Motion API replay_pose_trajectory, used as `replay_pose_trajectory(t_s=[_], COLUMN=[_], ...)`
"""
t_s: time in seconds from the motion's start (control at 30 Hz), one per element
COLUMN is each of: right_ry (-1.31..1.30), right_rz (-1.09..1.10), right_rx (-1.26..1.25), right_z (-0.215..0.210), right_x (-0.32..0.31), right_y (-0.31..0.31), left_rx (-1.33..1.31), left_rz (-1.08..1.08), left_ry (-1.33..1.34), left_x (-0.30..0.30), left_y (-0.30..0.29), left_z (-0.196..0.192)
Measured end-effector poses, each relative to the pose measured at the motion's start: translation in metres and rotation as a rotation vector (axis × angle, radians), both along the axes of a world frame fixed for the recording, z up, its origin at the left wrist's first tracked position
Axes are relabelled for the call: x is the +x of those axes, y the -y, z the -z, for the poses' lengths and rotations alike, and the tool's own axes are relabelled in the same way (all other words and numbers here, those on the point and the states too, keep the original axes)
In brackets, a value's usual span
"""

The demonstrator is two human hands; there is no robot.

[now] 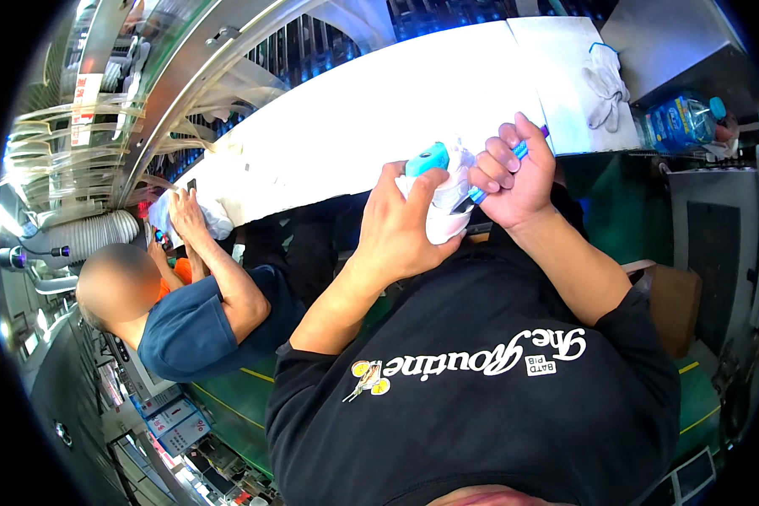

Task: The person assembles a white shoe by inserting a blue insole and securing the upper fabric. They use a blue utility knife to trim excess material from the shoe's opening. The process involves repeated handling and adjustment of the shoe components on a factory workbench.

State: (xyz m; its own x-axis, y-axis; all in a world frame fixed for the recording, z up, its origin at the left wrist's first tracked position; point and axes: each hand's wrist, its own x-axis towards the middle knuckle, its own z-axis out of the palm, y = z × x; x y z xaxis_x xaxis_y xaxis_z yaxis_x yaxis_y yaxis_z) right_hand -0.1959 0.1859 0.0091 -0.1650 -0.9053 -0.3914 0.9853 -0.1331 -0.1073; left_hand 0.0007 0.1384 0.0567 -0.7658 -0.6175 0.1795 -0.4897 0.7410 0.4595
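In front of my chest, my left hand (401,221) is wrapped round a white thing (447,224) shaped somewhat like a shoe. A bright blue part (427,160) with a small dark spot shows at its upper left, between my thumb and fingers. My right hand (514,179) is curled in a fist, close against the right side of the white thing. It grips a thin blue patterned rod or strip (521,149) with a purple end; its lower end meets the white thing. The fingers hide its middle, so its kind is unclear.
A long white worktop (337,118) runs across the far side. White gloves (605,88) lie on its right end, beside a bottle of blue liquid (681,122). At left, a co-worker (215,316) handles a pale cloth-like thing. A brown carton (675,308) stands at my right.
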Motion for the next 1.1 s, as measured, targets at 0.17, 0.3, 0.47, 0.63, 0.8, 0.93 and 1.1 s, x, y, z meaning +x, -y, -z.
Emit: replay_pose_trajectory(t_s=[0.17,0.3,0.47,0.63,0.8,0.93,1.1], right_ry=[0.182,0.077,0.091,0.08,0.105,0.174,0.081], right_rz=[-0.125,0.024,-0.164,-0.071,-0.175,-0.149,-0.147], right_rx=[-0.393,0.106,-0.381,-0.162,-0.448,-0.522,-0.441], right_z=[0.04,0.001,0.03,0.01,0.024,0.034,0.028], right_x=[-0.018,-0.005,-0.011,-0.001,-0.008,-0.013,-0.018], right_y=[-0.011,-0.013,-0.027,-0.022,-0.032,-0.038,-0.033], left_rx=[-0.023,-0.063,-0.139,-0.172,-0.158,-0.098,-0.034], left_rz=[0.035,0.026,0.116,0.117,0.179,0.277,0.286], left_ry=[-0.033,-0.031,0.018,0.006,-0.004,-0.033,-0.118], left_x=[-0.008,-0.007,-0.002,-0.009,-0.01,-0.015,-0.018], left_y=[-0.001,-0.012,-0.009,-0.006,-0.005,0.002,-0.004], left_z=[0.0,0.003,0.01,0.002,0.0,-0.001,0.006])
